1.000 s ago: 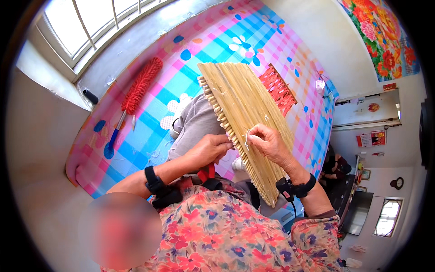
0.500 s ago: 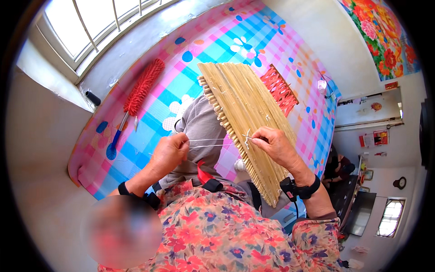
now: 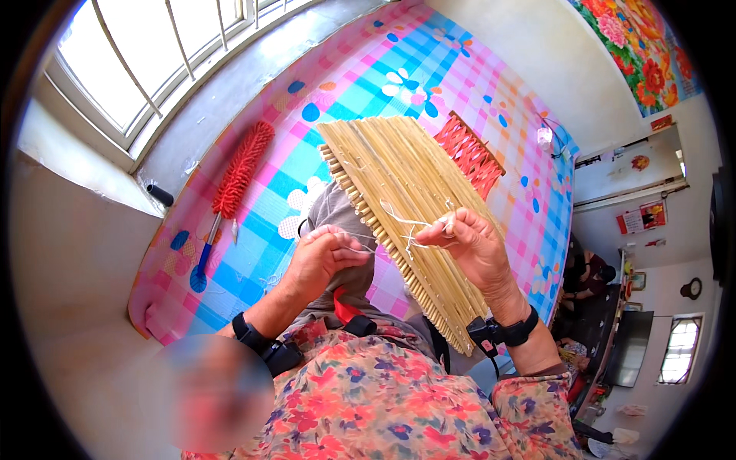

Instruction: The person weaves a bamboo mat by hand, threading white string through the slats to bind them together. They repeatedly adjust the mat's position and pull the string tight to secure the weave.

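A panel of pale, straw-coloured sticks (image 3: pixel 395 165) lies tilted over my grey-trousered legs (image 3: pixel 331 211), its row of stick ends facing left. My left hand (image 3: pixel 326 257) is left of that edge, fingers closed on thin pale string running toward the panel. My right hand (image 3: pixel 468 245) is over the panel's face, thumb and fingers pinched on white string (image 3: pixel 410 230), which forms a loose loop and crossing ends on the sticks. Small pale knots or bits dot the panel.
A checked floral sheet (image 3: pixel 414 65) covers the surface around me. On it lie a red fluffy duster (image 3: pixel 241 172) and a red woven panel (image 3: pixel 468 157). A barred window (image 3: pixel 123 69) is at upper left. Another person (image 3: pixel 586 276) is at the right, near a dark counter.
My left hand moved left from the stick edge, drawing out string. My right hand has lifted slightly rightward, and a larger white loop shows over the sticks. The panel's top end sits slightly lower.
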Available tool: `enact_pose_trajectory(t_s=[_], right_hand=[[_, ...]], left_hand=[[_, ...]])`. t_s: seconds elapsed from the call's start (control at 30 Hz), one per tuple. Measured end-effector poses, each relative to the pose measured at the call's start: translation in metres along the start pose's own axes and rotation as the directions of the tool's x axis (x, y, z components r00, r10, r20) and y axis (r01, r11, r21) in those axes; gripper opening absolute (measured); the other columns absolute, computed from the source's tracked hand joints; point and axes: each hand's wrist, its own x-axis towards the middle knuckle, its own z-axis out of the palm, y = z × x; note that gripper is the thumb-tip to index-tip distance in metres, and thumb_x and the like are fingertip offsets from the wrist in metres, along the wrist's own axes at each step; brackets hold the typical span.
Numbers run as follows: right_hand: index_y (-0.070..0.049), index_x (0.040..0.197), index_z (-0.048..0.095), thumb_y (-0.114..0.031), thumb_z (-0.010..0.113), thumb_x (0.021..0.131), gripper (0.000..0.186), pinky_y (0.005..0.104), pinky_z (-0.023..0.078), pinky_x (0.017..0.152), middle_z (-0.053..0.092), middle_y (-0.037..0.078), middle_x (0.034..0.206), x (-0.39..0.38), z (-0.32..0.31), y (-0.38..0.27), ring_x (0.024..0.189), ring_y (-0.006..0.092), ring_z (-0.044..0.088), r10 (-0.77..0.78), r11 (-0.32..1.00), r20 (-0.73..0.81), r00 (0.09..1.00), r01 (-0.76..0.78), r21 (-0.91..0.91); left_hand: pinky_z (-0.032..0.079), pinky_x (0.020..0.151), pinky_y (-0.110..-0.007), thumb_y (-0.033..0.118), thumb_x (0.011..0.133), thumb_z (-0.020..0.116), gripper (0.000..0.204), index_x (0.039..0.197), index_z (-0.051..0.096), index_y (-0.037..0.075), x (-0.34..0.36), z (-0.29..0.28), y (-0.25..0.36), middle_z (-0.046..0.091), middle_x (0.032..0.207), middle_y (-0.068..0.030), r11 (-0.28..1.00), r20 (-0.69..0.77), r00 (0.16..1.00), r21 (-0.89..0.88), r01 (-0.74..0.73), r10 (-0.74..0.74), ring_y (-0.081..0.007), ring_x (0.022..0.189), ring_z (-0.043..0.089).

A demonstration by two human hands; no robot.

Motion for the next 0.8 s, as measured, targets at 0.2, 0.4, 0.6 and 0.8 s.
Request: enact_pose_trajectory(t_s=[0.2,0.4,0.6,0.8], right_hand=[[-0.005,0.094,0.058,-0.019,0.056,0.096,0.014,0.0398,0.049,0.094,0.065,0.014,0.096,-0.001,-0.009,-0.006,0.099,0.0282,0.065,-0.083,0.996,-0.130,0.988,0.078,-0.040],[-0.003,0.097,0.059,-0.017,0.056,0.096,0.015,0.0367,0.053,0.087,0.066,0.011,0.093,0.012,-0.006,-0.011,0.091,0.0240,0.066,-0.156,0.985,-0.121,0.980,0.163,0.054],[-0.003,0.096,0.060,-0.017,0.056,0.096,0.015,0.0343,0.055,0.078,0.066,0.009,0.090,0.012,-0.008,-0.010,0.080,0.0195,0.066,-0.161,0.985,-0.213,0.964,0.169,0.020],[-0.003,0.096,0.060,-0.017,0.056,0.096,0.014,0.0339,0.055,0.076,0.065,0.008,0.088,0.016,-0.009,-0.006,0.076,0.0185,0.065,-0.107,0.994,-0.248,0.963,0.112,0.006]], left_hand=[[0.050,0.065,-0.036,0.011,0.091,0.052,0.007,0.094,0.056,0.005,-0.003,-0.013,0.003,0.051,0.068,-0.0018,0.990,0.085,0.988,0.060,0.127,-0.132,-0.0147,0.056,0.049],[0.052,0.064,-0.033,0.024,0.093,0.058,0.021,0.098,0.059,0.003,-0.008,0.005,0.000,0.049,0.060,-0.0001,0.964,-0.051,0.993,0.241,0.116,-0.107,-0.0169,0.060,0.058],[0.054,0.066,-0.030,0.031,0.093,0.061,0.030,0.098,0.063,0.001,-0.003,0.009,0.009,0.053,0.061,-0.0004,0.872,-0.036,0.949,0.385,0.302,-0.313,-0.0190,0.071,0.065],[0.052,0.079,-0.032,0.027,0.094,0.060,0.026,0.092,0.065,0.001,-0.011,0.022,0.009,0.061,0.079,-0.0039,0.926,-0.029,0.984,0.333,0.176,-0.177,-0.0197,0.091,0.064]])
